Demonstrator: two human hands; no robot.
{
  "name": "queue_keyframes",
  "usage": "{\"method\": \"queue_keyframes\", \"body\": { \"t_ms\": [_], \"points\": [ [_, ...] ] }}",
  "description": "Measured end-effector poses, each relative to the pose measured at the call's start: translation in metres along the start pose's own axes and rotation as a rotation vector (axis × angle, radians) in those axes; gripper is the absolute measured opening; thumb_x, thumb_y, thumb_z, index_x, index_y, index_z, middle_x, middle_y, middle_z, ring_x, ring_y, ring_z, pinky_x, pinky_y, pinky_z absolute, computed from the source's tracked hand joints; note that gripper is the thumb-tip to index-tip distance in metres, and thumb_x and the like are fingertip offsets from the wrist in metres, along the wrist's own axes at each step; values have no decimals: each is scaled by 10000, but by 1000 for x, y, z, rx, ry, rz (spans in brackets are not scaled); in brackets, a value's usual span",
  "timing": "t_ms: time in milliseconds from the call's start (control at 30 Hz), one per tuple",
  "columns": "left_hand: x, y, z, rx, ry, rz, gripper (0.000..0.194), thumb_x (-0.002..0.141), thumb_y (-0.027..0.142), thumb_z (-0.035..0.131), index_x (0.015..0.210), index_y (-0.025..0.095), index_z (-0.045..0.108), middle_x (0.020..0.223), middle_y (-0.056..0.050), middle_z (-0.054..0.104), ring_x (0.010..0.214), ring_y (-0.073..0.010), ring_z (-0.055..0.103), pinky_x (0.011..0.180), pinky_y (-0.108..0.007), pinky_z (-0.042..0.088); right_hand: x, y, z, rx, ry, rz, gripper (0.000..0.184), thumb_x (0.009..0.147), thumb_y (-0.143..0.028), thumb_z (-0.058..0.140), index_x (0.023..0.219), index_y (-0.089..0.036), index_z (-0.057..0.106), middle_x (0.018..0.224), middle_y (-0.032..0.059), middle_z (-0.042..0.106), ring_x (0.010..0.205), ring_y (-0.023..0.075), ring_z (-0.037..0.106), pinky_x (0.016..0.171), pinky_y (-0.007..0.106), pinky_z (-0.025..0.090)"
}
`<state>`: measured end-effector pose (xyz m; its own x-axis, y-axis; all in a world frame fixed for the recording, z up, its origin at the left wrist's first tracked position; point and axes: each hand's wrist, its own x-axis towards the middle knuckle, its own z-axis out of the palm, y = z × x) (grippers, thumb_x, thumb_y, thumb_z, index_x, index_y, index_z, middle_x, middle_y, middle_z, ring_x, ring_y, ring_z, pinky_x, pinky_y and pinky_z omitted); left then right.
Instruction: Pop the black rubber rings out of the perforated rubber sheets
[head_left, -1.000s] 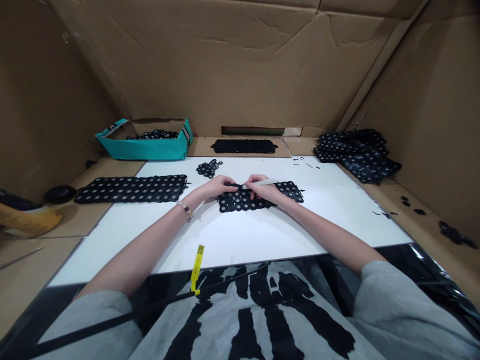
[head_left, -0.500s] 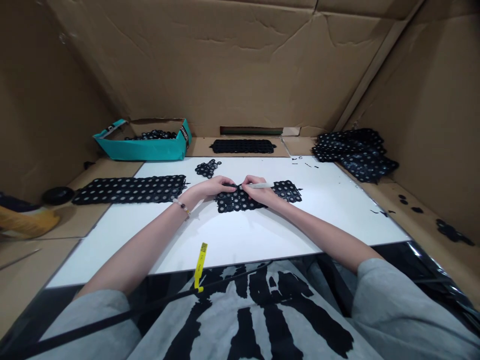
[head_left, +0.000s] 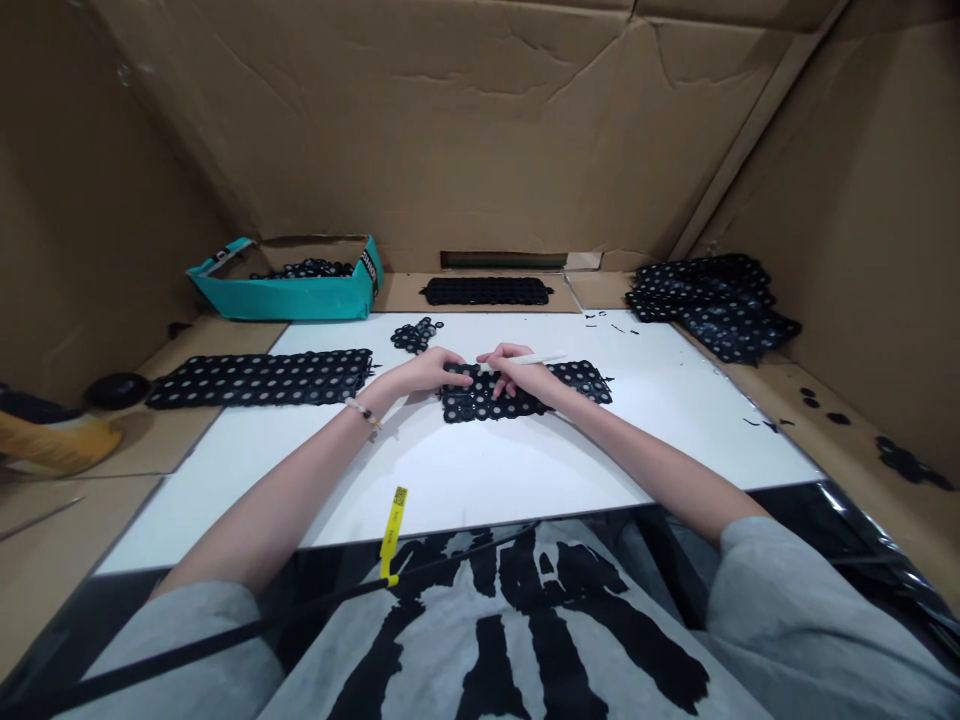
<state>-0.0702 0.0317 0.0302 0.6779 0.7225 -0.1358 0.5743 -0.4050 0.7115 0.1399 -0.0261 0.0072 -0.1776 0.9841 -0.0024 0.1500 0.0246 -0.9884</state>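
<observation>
A black sheet of joined rings (head_left: 480, 408) lies on the white board (head_left: 480, 480), in front of me. At its upper left corner my left hand (head_left: 429, 371) grips the edge, thumb and fingers closed on it. My right hand (head_left: 521, 377) rests over the middle of the sheet and holds a slim white pen-like tool (head_left: 546, 358). The tool points left, with its near end at the sheet's upper edge. Its exact kind cannot be made out. Part of the sheet is hidden under my right hand and wrist.
A longer ring sheet (head_left: 262, 380) lies at left, and a small heap of loose rings (head_left: 415, 335) sits behind my left hand. A teal box (head_left: 285, 298) holds more rings. Stacked sheets (head_left: 712, 305) are at back right, another sheet (head_left: 486, 291) at the back. Black scraps (head_left: 761, 425) lie right.
The sheet has shifted slightly right. My right hand has turned, its fingers now lower over the sheet, and the white tool tilts up more to the right. My left hand keeps its grip.
</observation>
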Motion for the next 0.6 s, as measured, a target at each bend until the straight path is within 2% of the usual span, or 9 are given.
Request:
{"method": "queue_keyframes", "body": {
  "t_ms": [100,167,367,500,600],
  "points": [
    [0,1,-1,-44,-12,3,435,658,573,733,815,169,700,705,0,616,663,-159,496,625,-276,352,2,6,5,-22,-9,-19,168,840,-282,564,728,-202,469,563,-44,560,413,108,598,319,164,296],
    [0,0,-2,-81,-10,2,455,645,563,746,872,169,712,775,-14,653,706,-169,526,650,-276,372,4,10,6,-34,-5,-29,165,836,-280,566,729,-206,466,499,-65,502,396,111,583,320,166,292],
    [-2,1,1,-141,29,-32,451,648,583,734,813,163,723,711,-11,636,658,-156,499,620,-278,361,-2,5,5,-156,-8,-38,115,843,-285,542,760,-210,514,464,-55,546,378,105,500,382,194,323],
    [-3,0,5,-238,8,-100,451,631,569,757,812,157,725,650,-8,603,581,-137,455,546,-277,313,-12,-2,11,-322,60,-134,97,837,-264,522,763,-209,553,491,-55,569,463,118,560,511,215,411],
    [-2,-3,3,-271,-46,-90,450,640,552,763,860,161,737,662,-14,615,590,-143,474,547,-273,322,-15,-3,14,-370,85,-183,106,834,-265,513,753,-211,554,495,-64,554,494,123,585,562,224,433]
  ]
}}
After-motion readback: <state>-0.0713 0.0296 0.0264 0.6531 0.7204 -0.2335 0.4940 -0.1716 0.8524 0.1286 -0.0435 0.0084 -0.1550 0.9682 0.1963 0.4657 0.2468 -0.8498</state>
